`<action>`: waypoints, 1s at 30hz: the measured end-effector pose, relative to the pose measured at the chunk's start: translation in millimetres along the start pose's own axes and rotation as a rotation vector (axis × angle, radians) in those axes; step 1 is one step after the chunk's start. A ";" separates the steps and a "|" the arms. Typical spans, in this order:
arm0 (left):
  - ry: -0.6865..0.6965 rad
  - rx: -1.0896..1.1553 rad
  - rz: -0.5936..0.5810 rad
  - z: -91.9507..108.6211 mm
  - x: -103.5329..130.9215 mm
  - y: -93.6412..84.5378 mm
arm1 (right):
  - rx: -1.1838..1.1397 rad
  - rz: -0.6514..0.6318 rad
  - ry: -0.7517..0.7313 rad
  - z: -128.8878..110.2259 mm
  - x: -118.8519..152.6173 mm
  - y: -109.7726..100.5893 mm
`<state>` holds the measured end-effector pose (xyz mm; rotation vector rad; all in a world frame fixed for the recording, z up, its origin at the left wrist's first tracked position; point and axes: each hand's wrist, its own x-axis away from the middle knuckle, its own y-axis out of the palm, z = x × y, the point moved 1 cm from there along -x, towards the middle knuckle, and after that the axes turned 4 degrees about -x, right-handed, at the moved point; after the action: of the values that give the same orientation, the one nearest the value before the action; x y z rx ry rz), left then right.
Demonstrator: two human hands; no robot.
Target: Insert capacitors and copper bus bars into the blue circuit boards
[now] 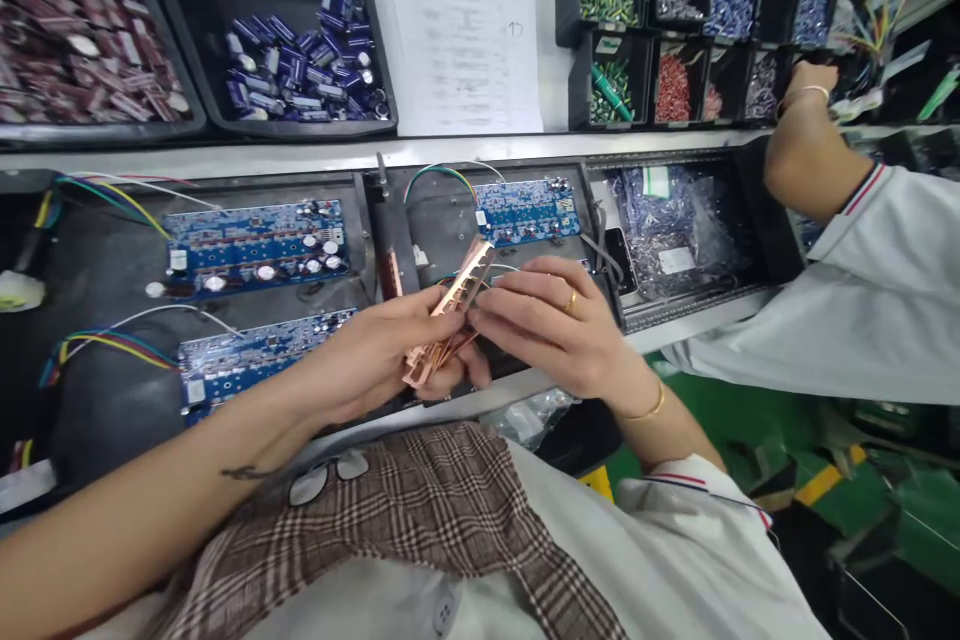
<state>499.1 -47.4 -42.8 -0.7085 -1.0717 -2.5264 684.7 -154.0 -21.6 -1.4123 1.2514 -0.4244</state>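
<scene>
A small bundle of notched copper strips point(459, 298) lies in my left hand point(409, 340), slanting up and away from me. The thumb presses on top while the fingers curl beneath. My right hand point(555, 325) comes in from the right with bent fingers, its fingertips closed at the edge of a strip. Just beyond the strips, a blue circuit board point(532, 210) with coloured wires sits in a black tray point(442, 200). Two more boards lie to the left: the upper circuit board point(255, 245) carries round capacitors, and my left forearm partly covers the lower circuit board point(247, 350).
Bins of brown capacitors point(82, 30) and blue capacitors point(300, 60) stand at the back left beside a printed sheet point(465, 30). Small parts bins point(679, 85) fill the back right. Bagged parts point(667, 230) lie right. Another person's arm point(814, 150) reaches toward the bins.
</scene>
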 end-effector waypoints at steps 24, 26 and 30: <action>0.156 -0.436 0.514 1.7 -29.5 -33.3 | -0.086 -0.149 0.377 179.4 9.7 48.0; 0.149 -0.437 0.516 1.4 -29.0 -32.1 | -0.091 -0.157 0.376 178.1 8.5 48.1; 0.143 -0.456 0.496 2.0 -28.8 -32.8 | -0.089 -0.177 0.373 178.6 9.1 50.1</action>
<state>508.8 -21.4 -76.6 -0.7740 -0.2203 -2.3360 813.1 -63.5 -120.8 -1.5739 1.4598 -0.7901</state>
